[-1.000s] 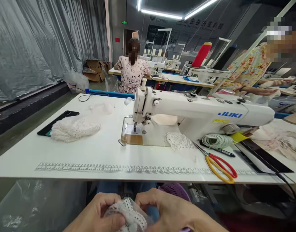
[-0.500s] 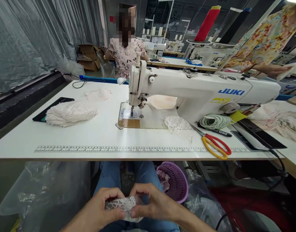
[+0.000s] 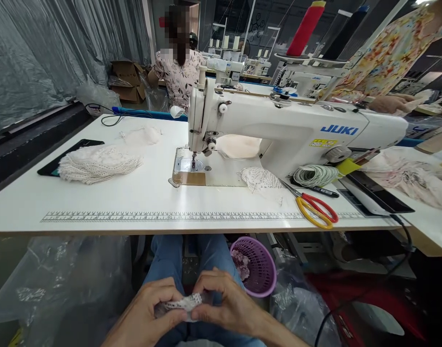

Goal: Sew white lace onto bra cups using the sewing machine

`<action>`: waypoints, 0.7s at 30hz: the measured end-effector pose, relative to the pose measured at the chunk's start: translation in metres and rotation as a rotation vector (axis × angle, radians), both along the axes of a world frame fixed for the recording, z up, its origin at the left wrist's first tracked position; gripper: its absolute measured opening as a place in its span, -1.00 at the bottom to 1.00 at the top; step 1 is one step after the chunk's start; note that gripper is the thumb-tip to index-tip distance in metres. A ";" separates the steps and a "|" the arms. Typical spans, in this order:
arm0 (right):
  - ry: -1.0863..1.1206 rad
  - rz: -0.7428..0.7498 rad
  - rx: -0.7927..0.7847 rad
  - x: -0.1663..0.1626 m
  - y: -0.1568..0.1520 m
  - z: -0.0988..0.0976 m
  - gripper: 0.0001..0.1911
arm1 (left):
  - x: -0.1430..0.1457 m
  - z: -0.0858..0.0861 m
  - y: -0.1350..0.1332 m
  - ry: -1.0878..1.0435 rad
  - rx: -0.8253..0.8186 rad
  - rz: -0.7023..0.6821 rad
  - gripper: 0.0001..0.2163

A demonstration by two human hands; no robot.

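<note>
Left hand (image 3: 152, 308) and right hand (image 3: 226, 303) both pinch the lace (image 3: 183, 303), held over the jeans (image 3: 166, 258), nearer than the table (image 3: 134, 200). Uneven pulling could distort its openwork; a slackened pinch might let it slip toward the basket (image 3: 267, 274) alongside.

Glare streaks the bright tabletop (image 3: 187, 198), with dimness beneath and stretched picture edges.

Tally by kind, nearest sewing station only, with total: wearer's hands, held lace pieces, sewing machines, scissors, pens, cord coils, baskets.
Hands: 2 (left hand, right hand)
Held lace piece: 1
Sewing machine: 1
Scissors: 1 pair
Black pen: 1
Cord coil: 1
Purple basket: 1
Total: 8
</note>
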State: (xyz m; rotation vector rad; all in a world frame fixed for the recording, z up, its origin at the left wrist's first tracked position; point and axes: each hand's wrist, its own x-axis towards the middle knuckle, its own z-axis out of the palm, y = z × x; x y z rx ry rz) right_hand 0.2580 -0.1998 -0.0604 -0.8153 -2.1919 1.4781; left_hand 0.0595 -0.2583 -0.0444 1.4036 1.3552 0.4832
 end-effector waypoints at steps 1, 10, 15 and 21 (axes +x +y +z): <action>-0.007 -0.004 0.000 0.000 -0.001 0.000 -0.71 | 0.000 0.000 0.000 -0.002 0.009 0.001 -0.73; -0.070 0.012 0.001 0.005 -0.002 0.008 -0.68 | 0.009 0.006 0.001 0.033 -0.057 0.044 -0.79; -0.057 0.028 -0.058 0.008 0.000 0.010 -0.66 | 0.016 0.004 0.003 0.018 0.000 0.056 -0.73; 0.006 -0.018 -0.257 0.005 0.000 0.008 -0.61 | 0.016 0.001 0.003 -0.063 -0.085 0.088 -0.71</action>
